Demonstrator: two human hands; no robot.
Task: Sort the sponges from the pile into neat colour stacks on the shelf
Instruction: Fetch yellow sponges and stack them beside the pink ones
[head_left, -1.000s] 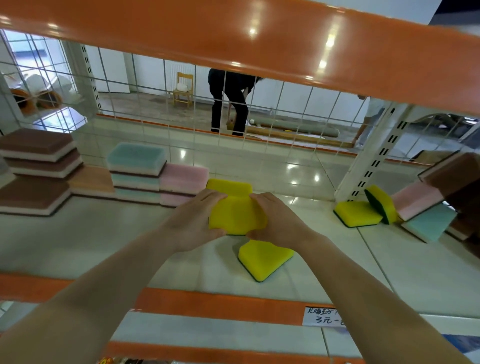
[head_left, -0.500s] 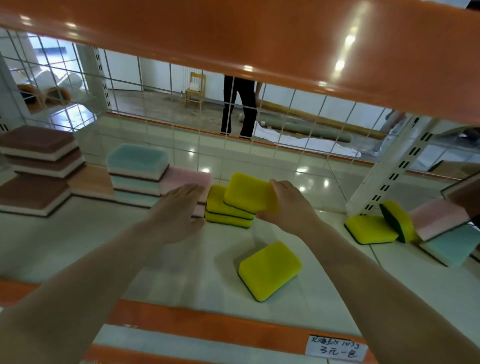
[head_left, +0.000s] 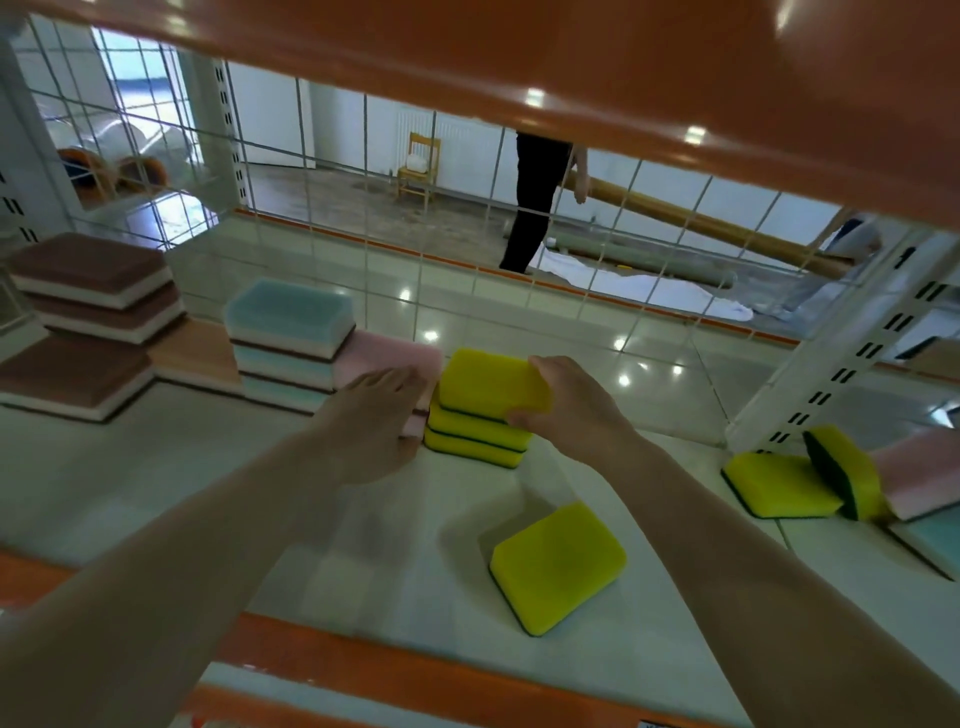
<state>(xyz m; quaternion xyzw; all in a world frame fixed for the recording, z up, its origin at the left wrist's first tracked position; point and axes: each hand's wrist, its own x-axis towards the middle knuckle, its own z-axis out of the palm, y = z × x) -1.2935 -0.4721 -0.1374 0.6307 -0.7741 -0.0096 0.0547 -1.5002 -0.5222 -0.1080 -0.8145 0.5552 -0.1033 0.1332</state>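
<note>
Right hand (head_left: 569, 410) gripped a yellow sponge (head_left: 493, 383) by its right end — thumb at the near edge, fingers (head_left: 540, 366) curled over the far edge. The sponge sat on top of the yellow stack (head_left: 475, 439), two yellow sponges with dark green undersides; top one looked slightly skewed against those below, and whether it rested fully or was partly held up couldn't be told. Left hand (head_left: 376, 421) hovered just left of the stack, fingers straight and relaxed, holding nothing, in front of the pink sponges (head_left: 395, 358). Contact with them unclear — motion blur. Another yellow sponge (head_left: 558, 564) lay flat and alone on the white shelf (head_left: 182, 467), nearer the front edge, well apart from the stack. Left of the pink ones: a teal stack (head_left: 288, 343) three high, then an orange-tan sponge (head_left: 195, 356), then brown stacks (head_left: 88, 312) at the far left. Remaining pile at right past the upright post (head_left: 852, 358): a flat yellow sponge (head_left: 779, 483), a yellow sponge on edge (head_left: 844, 475) leaning beside it with the green side facing left, a pink sponge (head_left: 919, 475) and a teal sponge (head_left: 935, 540) behind, both cut off by the frame. Wire grid (head_left: 363, 208) backed the shelf; orange shelf above (head_left: 623, 78).
</note>
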